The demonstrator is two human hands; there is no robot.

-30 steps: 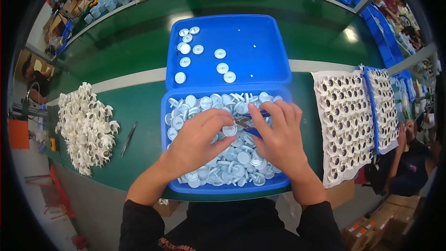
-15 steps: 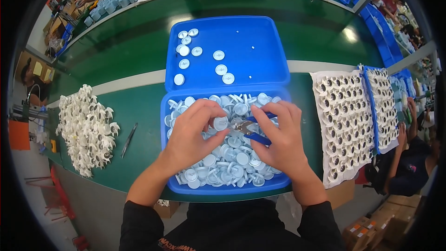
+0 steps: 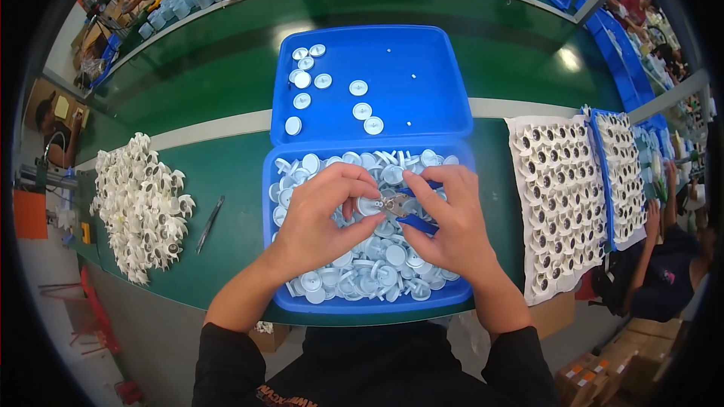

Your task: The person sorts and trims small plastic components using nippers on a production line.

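left hand (image 3: pixel 320 215) pinches white disc part (image 3: pixel 369 206) | right hand (image 3: pixel 449 218) grips blue-handled cutters (image 3: pixel 407 211), jaws seemingly at part's 3 o'clock | handles run 3-to-9 o'clock

A second ago the left hand (image 3: pixel 320 218) lay flat and spread among the white discs (image 3: pixel 377 256), its fingers pushed down into the heap. It has since lifted and curled: thumb and fingertips now pinch a single white disc (image 3: pixel 369 206) raised just above the pile, between the two hands. The right hand (image 3: pixel 450 218) has drawn in slightly toward the left one, and the blue-handled cutters (image 3: pixel 403 207) it holds, half buried in the discs before, now show their metal tip right at the pinched disc, seemingly touching its edge. The discs under both hands have shifted a little.
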